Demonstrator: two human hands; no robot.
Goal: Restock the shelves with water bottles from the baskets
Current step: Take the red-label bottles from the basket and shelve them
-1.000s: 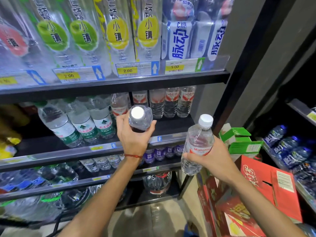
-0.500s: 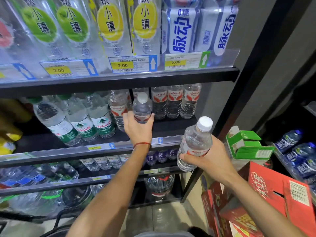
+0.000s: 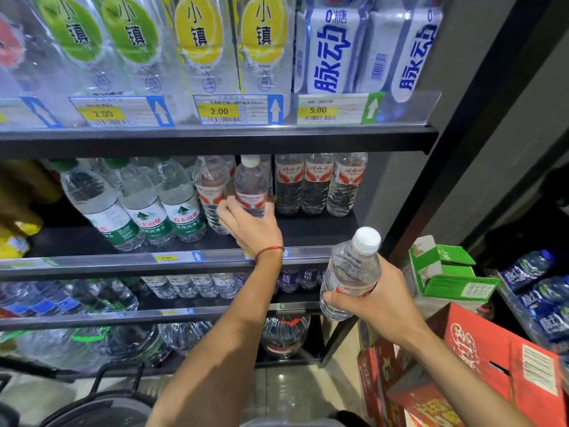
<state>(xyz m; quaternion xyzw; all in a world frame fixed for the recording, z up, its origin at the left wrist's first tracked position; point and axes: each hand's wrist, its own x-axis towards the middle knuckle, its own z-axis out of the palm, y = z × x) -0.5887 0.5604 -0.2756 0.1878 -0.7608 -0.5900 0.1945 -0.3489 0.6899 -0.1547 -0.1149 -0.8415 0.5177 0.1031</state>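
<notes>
My left hand [image 3: 251, 224] has a bottle [image 3: 251, 189] upright on the middle shelf [image 3: 317, 229], squeezed between one bottle [image 3: 212, 192] on its left and a row of three [image 3: 317, 183] on its right. My right hand [image 3: 378, 306] holds a second bottle [image 3: 349, 272] out front of the shelf, cardboard boxes [image 3: 498, 359] just to the right of it.

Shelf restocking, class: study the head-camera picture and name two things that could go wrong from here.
1. The left hand is pushing a bottle into a narrow gap between standing bottles; it may knock the neighbour over.
2. The right hand holds a second bottle off the shelf, above the floor; a slip could drop it.
</notes>
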